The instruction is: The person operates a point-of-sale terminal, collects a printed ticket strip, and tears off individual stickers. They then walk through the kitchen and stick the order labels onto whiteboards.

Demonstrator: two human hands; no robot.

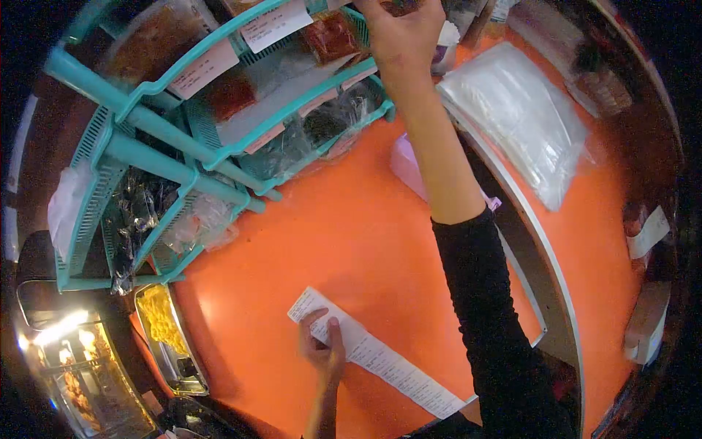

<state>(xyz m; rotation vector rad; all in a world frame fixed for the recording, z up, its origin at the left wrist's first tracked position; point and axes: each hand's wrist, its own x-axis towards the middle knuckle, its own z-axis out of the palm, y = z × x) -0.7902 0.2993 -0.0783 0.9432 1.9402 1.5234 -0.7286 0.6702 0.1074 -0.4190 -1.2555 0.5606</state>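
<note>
My left hand (322, 344) pinches a long white printed receipt (398, 369) near its upper end, thumb on top. The strip slants down to the right over the orange tabletop, towards my body. Stretched far forward, my right hand (409, 36) is at the top edge of the view beside the teal tiered basket rack (197, 157). Its fingers are bent but largely cut off by the frame, so what they touch is hidden. Near that hand, a packet with red contents (329, 36) lies in a rack basket.
Paper labels (274, 25) hang on the rack's front rails. A stack of clear plastic bags (519, 110) lies at the right, beyond a white-edged divider (552, 263). Under my right forearm is a pink object (409, 168). A metal tray of yellow food (162, 322) stands at the left, near a lit glass case (84, 373).
</note>
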